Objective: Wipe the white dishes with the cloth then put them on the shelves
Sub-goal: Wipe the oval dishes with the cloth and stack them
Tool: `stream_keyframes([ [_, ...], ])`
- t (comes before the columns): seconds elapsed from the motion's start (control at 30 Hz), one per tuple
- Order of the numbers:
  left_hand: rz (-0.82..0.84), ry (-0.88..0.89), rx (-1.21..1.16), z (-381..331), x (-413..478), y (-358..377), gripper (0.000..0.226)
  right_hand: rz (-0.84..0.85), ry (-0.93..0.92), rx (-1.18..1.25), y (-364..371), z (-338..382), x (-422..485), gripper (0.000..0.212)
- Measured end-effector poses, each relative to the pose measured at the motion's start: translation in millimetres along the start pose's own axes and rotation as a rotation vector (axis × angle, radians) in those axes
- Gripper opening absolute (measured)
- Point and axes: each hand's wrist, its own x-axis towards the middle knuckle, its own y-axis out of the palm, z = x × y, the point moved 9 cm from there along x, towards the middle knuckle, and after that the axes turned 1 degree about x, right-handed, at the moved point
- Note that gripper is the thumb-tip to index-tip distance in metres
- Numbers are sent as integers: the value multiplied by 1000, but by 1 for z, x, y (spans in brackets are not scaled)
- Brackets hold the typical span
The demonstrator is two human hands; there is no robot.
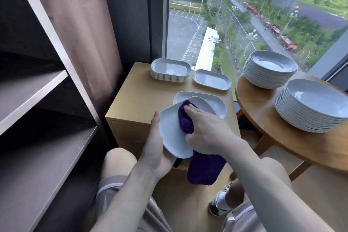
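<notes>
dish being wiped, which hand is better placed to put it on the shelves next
Left. The left hand already grips the dish and is nearer the shelves; the right hand is pressing the purple cloth.

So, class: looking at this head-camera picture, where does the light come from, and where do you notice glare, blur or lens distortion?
Head view: daylight enters through the window; soft glare sits on the round plate stacks; the shelves lie in shade; wide-angle distortion bends the shelf frame and window edge; the right hand wiping the dish with the purple cloth looks slightly soft.
</notes>
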Motion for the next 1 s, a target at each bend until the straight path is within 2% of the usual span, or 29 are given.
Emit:
stream_keyframes([
  [0.07,-25,-12,-10,1,1,-4,66,3,-71,-20,1,18,-5,63],
  [0.2,-104,-22,-89,-2,0,-14,75,131,-233,-31,21,51,-27,80],
  [0.3,-165,3,-126,-6,-1,-21,76,195,-270,-57,32,53,-42,80],
  [0.5,-166,23,-95,-18,-1,-21,73,170,-168,-48,26,12,-43,80],
  [0.73,-153,48,-20,-19,-2,-20,74,8,45,-52,-2,-45,-16,76],
  [0.87,-111,21,57,-14,-3,-12,74,-40,82,-100,-15,-47,-4,69],
  [1.0,-74,-13,113,-2,-4,-3,72,-95,39,-120,-24,-25,-1,53],
])
